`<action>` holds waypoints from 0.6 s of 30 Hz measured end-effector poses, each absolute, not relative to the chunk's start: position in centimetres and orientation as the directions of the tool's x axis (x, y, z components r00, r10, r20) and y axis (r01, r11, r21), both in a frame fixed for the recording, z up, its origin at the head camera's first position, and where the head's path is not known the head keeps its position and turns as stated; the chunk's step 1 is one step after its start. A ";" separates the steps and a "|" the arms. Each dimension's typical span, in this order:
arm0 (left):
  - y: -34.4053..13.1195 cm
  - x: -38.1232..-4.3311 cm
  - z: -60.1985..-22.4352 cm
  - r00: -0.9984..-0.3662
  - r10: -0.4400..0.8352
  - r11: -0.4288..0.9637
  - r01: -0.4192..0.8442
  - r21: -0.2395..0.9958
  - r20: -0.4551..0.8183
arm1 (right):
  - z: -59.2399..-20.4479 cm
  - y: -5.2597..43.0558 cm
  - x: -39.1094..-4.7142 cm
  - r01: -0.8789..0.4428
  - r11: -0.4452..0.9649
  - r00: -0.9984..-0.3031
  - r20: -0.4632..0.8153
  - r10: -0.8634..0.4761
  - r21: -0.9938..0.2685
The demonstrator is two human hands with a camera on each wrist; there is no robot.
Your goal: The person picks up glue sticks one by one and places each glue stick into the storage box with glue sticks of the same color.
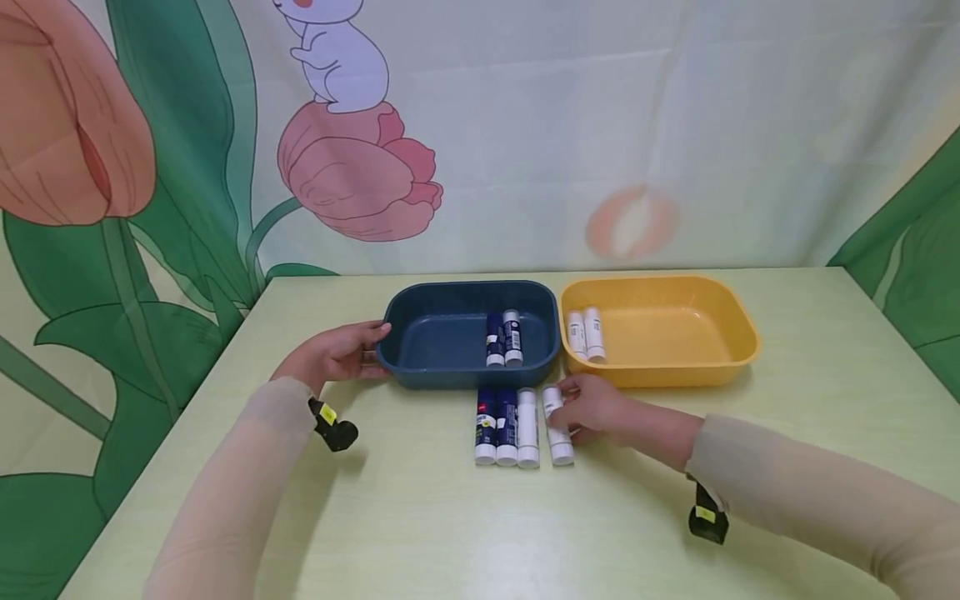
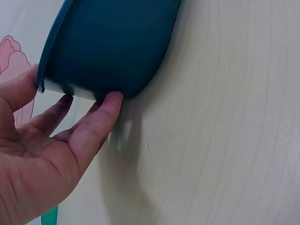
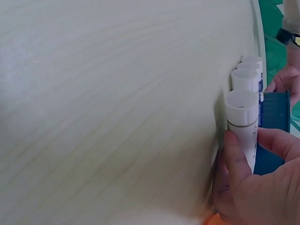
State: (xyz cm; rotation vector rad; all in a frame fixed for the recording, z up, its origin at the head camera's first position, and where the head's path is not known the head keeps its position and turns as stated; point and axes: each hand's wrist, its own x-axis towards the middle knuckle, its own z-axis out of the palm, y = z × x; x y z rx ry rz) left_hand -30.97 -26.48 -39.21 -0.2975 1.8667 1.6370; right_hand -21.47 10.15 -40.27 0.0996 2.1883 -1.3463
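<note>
My right hand point(image 1: 596, 407) pinches a white glue stick point(image 1: 557, 433) between thumb and fingers, at the right end of a short row on the table. Left of it lie another white glue stick point(image 1: 528, 429) and two dark blue ones with white caps, the nearer blue stick point(image 1: 507, 427) against the white one. At the left end of the blue bin point(image 1: 450, 380), my left hand point(image 1: 341, 350) holds it, thumb at the rim and fingers against the outer wall. Two blue glue sticks point(image 1: 513, 337) lie inside that bin. The yellow bin point(image 1: 667, 377) holds two white glue sticks point(image 1: 594, 335).
Both bins stand side by side towards the back of the pale wooden table point(image 1: 420, 525). Behind them hangs a printed curtain point(image 1: 510, 150) with tulips and a white animal. Small black cameras are strapped to both wrists, the right camera point(image 1: 708, 517) close above the table.
</note>
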 end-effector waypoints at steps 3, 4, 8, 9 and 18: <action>-26.5 -31.0 -39.2 -0.773 0.220 0.199 -0.561 0.803 -0.595 | -39.8 10.4 -21.4 0.366 0.491 -0.820 -0.523 -0.232 -0.791; -26.5 -31.1 -39.2 -0.772 0.219 0.197 -0.564 0.802 -0.597 | -39.6 10.6 -21.4 0.370 0.491 -0.814 -0.530 -0.237 -0.788; -26.5 -31.1 -39.1 -0.770 0.226 0.189 -0.566 0.803 -0.596 | -38.7 11.4 -20.9 0.387 0.480 -0.788 -0.552 -0.271 -0.787; -26.5 -31.1 -39.1 -0.771 0.230 0.189 -0.563 0.804 -0.594 | -38.4 11.6 -20.7 0.385 0.475 -0.783 -0.552 -0.285 -0.791; -26.6 -31.1 -39.1 -0.772 0.250 0.174 -0.558 0.812 -0.584 | -34.1 13.7 -19.8 0.324 0.478 -0.771 -0.521 -0.367 -0.816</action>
